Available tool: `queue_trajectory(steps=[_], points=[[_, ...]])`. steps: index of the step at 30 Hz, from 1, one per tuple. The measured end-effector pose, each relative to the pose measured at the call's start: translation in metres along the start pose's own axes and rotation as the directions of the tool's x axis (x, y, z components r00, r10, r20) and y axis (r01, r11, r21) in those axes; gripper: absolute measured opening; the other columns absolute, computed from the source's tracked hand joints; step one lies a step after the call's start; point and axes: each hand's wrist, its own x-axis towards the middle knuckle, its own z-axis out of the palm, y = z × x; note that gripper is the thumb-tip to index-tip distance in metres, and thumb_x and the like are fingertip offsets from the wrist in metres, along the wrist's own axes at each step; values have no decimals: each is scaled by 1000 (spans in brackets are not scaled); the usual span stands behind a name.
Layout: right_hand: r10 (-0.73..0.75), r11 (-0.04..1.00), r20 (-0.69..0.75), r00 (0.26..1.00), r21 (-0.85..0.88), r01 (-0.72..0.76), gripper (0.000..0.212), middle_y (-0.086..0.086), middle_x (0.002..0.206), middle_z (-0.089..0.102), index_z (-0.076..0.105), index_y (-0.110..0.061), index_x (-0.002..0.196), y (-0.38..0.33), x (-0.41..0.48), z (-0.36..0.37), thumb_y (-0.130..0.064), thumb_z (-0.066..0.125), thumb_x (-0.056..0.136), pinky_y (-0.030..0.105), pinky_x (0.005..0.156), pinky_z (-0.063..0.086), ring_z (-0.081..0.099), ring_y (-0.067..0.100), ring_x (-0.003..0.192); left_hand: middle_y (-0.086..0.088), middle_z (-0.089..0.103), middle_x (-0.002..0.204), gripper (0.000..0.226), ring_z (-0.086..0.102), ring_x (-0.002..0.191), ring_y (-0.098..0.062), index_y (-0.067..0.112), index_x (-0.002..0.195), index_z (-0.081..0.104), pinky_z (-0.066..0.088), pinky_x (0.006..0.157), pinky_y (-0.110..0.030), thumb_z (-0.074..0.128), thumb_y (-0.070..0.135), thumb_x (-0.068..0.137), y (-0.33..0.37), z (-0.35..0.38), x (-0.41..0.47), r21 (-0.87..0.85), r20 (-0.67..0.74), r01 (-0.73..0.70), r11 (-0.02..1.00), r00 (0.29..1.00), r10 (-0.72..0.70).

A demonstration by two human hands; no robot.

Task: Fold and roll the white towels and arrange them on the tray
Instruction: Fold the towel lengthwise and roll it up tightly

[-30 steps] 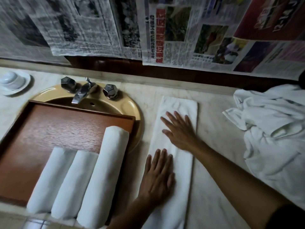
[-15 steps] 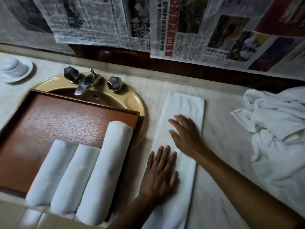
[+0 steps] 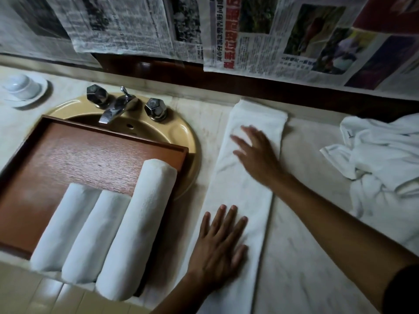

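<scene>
The right hand point(image 3: 256, 155) has slid up the folded towel point(image 3: 238, 196) toward the wall since a second ago, and is now blurred with motion. The left hand point(image 3: 221, 243) has stayed flat on the towel's near part. Both hands are released, fingers straight and spread, palms down, gripping nothing. Whether the right palm presses the cloth or only skims it cannot be told.

This one folded towel lies as a long narrow strip on the marble counter point(image 3: 317, 245), just right of the wooden tray point(image 3: 79, 155) and roughly parallel to its right side.

On the tray lie three rolled towels, side by side and touching, in its near right part: a short one point(image 3: 61, 225), a second short one point(image 3: 95, 236), and a longer one point(image 3: 138, 223) against the right rim. Their near ends reach past the tray's front edge.

The tray sits across one yellow sink point(image 3: 186, 137), whose single faucet point(image 3: 115, 107) and two faceted knobs point(image 3: 97, 95) point(image 3: 155, 108) stand behind it. Left of the tray and behind it is one upturned cup point(image 3: 21, 83) on a saucer. Far right of the tray, beyond the strip, is one heap of unfolded white towels point(image 3: 381, 159). Newspaper sheets point(image 3: 127, 23) hang on the wall.
</scene>
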Motion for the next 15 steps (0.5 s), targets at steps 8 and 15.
queue_trajectory(steps=[8,15], points=[[-195,976,338,921,-25,216,54,-10,171,17,29,-45,158,2,-28,1,-55,26,105,58,123,15,17,20,157,0,10,172,82,5,159,-26,32,162,23,14,124,-60,49,71,95,-4,-5,0,-7,18,-14,1000,1000,14],[5,999,350,937,-38,8,61,1,172,15,34,-38,157,-4,-7,-5,-59,26,101,59,124,8,8,30,158,4,0,172,89,-4,159,-22,35,163,14,10,124,-60,45,79,92,0,-7,0,-11,91,10,1000,996,-9]])
